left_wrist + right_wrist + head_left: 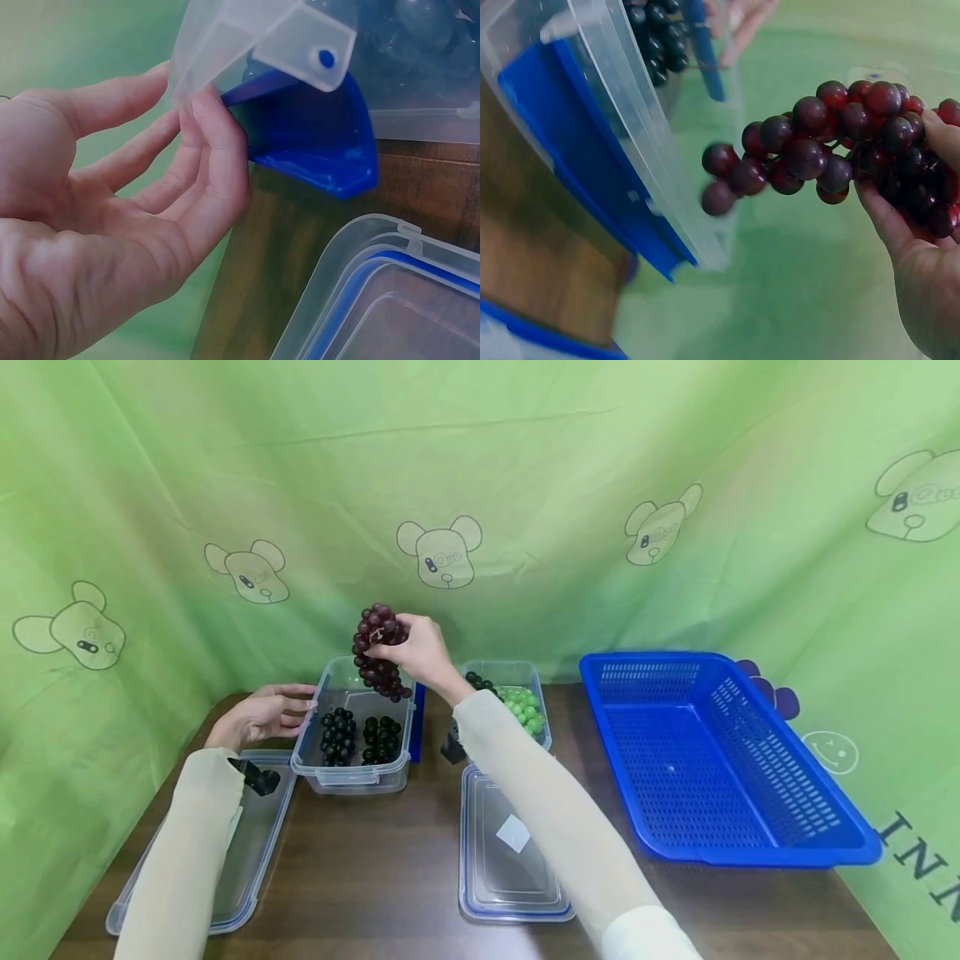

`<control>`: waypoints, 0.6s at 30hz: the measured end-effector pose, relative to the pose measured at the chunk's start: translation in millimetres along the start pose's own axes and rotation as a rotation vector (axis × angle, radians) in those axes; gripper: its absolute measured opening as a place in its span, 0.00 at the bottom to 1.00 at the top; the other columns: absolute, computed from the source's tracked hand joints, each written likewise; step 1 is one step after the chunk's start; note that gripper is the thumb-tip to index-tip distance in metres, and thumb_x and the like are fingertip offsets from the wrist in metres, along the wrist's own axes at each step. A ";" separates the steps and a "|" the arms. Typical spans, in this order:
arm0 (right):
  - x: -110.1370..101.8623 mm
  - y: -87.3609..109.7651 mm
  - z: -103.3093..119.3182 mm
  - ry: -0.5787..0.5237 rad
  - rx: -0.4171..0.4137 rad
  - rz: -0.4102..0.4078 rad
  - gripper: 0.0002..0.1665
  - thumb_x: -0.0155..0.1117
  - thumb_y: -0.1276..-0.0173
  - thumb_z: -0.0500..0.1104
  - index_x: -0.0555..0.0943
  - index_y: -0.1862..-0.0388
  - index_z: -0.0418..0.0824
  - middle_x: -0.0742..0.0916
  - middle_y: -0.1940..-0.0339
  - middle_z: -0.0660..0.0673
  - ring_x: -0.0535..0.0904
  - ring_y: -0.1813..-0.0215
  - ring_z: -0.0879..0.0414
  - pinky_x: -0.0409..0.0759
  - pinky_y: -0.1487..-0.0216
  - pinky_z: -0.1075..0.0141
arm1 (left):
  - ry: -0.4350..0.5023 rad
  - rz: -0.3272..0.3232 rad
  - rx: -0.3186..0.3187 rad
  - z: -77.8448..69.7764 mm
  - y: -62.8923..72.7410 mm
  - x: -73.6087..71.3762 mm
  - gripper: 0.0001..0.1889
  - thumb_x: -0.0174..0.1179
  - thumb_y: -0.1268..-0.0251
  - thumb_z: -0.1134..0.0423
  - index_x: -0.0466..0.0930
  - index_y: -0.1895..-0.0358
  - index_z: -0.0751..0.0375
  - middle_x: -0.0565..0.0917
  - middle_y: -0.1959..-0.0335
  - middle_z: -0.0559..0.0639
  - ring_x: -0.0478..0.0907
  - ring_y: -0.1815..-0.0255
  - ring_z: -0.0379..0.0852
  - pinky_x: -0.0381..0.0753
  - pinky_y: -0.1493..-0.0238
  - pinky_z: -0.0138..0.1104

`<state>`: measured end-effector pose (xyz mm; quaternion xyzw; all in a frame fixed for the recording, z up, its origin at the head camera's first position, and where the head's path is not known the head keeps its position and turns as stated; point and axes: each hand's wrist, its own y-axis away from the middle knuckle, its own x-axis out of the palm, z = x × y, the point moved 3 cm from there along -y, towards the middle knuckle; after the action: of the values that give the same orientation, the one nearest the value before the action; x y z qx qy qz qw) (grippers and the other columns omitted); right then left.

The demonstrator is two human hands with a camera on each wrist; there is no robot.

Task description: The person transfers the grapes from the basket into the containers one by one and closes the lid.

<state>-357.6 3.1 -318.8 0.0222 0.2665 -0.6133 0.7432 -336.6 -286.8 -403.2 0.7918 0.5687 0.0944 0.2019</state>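
Note:
My right hand holds a bunch of dark red grapes above the left clear plastic container. In the right wrist view, the bunch hangs out past the thumb and fingers, apart from the container wall. Two bunches of black grapes lie inside this container. At its left side, my left hand touches the wall with its fingertips. Seen from the left wrist, that hand's fingers rest against the corner beside a blue locking flap that hangs down.
A smaller clear container bears green grapes and black grapes, partly behind the right arm. One lid lies in front of it, another lid under the left forearm. A blue perforated basket stands at the right.

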 end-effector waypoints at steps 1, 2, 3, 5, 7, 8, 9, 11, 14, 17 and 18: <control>4.6 -0.1 -1.3 -0.008 0.003 -0.008 0.26 0.83 0.41 0.46 0.87 0.45 0.40 0.92 0.48 0.43 0.88 0.45 0.49 0.86 0.39 0.57 | -0.001 -0.005 0.001 -0.3 -0.4 0.2 0.35 0.58 0.21 0.68 0.53 0.17 0.65 0.87 0.64 0.41 0.85 0.63 0.37 0.88 0.58 0.31; 8.5 0.3 -2.1 -0.018 0.006 -0.016 0.26 0.83 0.40 0.46 0.87 0.45 0.40 0.92 0.48 0.42 0.88 0.44 0.49 0.86 0.39 0.57 | -0.002 -0.005 0.005 -0.7 -0.6 0.3 0.36 0.58 0.21 0.68 0.53 0.17 0.65 0.87 0.63 0.41 0.85 0.63 0.37 0.88 0.58 0.31; 12.2 0.6 -3.5 -0.028 0.013 -0.024 0.26 0.83 0.40 0.46 0.87 0.44 0.40 0.92 0.48 0.42 0.88 0.44 0.48 0.87 0.40 0.57 | -0.001 -0.006 0.007 -1.1 -0.6 0.6 0.36 0.58 0.21 0.68 0.53 0.17 0.65 0.87 0.63 0.41 0.85 0.63 0.37 0.88 0.58 0.32; 17.9 1.6 -6.5 -0.056 0.035 -0.038 0.26 0.82 0.39 0.45 0.87 0.43 0.40 0.92 0.47 0.42 0.88 0.44 0.48 0.87 0.40 0.56 | 0.002 -0.015 0.007 -1.2 -1.2 1.0 0.35 0.58 0.21 0.68 0.54 0.18 0.65 0.87 0.63 0.41 0.85 0.63 0.38 0.88 0.58 0.32; 22.0 2.5 -9.8 -0.068 0.054 -0.053 0.26 0.82 0.38 0.45 0.86 0.43 0.39 0.92 0.47 0.41 0.88 0.43 0.47 0.87 0.41 0.56 | 0.000 -0.015 0.008 -1.2 -1.4 1.2 0.35 0.58 0.21 0.68 0.54 0.17 0.66 0.87 0.63 0.41 0.86 0.62 0.38 0.88 0.57 0.32; 23.6 2.8 -11.5 -0.065 0.062 -0.059 0.26 0.82 0.38 0.45 0.86 0.42 0.39 0.92 0.47 0.41 0.88 0.43 0.47 0.87 0.41 0.55 | 0.000 -0.014 0.007 -1.1 -1.3 1.3 0.35 0.58 0.21 0.68 0.54 0.17 0.66 0.87 0.63 0.41 0.86 0.62 0.38 0.88 0.57 0.32; 25.1 2.9 -13.2 -0.055 0.066 -0.064 0.26 0.82 0.37 0.45 0.86 0.42 0.39 0.92 0.47 0.41 0.88 0.43 0.47 0.87 0.40 0.55 | 0.001 -0.018 0.004 -0.9 -1.3 1.6 0.35 0.58 0.21 0.68 0.54 0.18 0.65 0.88 0.63 0.41 0.86 0.62 0.38 0.88 0.57 0.32; 27.1 2.9 -16.3 -0.027 0.068 -0.070 0.26 0.82 0.37 0.45 0.86 0.42 0.38 0.92 0.46 0.40 0.88 0.42 0.46 0.87 0.39 0.54 | 0.003 -0.019 0.002 -0.7 -1.1 1.9 0.34 0.57 0.21 0.68 0.54 0.17 0.65 0.88 0.62 0.41 0.86 0.62 0.38 0.88 0.57 0.32; 29.6 2.1 -20.5 0.046 0.067 -0.064 0.28 0.81 0.37 0.45 0.85 0.40 0.38 0.91 0.44 0.39 0.87 0.40 0.45 0.86 0.36 0.54 | 0.004 -0.018 0.000 -0.5 -0.6 1.9 0.35 0.57 0.20 0.69 0.53 0.17 0.65 0.88 0.62 0.41 0.86 0.62 0.38 0.88 0.57 0.32; 32.5 1.2 -25.6 0.101 0.074 -0.033 0.32 0.80 0.35 0.45 0.82 0.34 0.37 0.90 0.41 0.38 0.86 0.38 0.44 0.85 0.34 0.53 | 0.003 -0.019 0.001 -0.6 -0.2 1.7 0.35 0.57 0.20 0.68 0.53 0.17 0.65 0.88 0.62 0.41 0.86 0.62 0.38 0.88 0.57 0.32; 33.6 1.0 -27.7 0.123 0.078 -0.019 0.33 0.79 0.34 0.45 0.81 0.33 0.37 0.89 0.40 0.38 0.86 0.37 0.44 0.85 0.34 0.54 | 0.003 -0.019 0.001 -0.7 -0.1 1.7 0.35 0.57 0.21 0.68 0.53 0.17 0.65 0.88 0.62 0.41 0.86 0.62 0.38 0.88 0.57 0.32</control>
<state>-363.4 -16.9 -357.1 0.0865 0.2878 -0.6277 0.7181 -336.4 -285.1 -402.8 0.7863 0.5766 0.0934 0.2014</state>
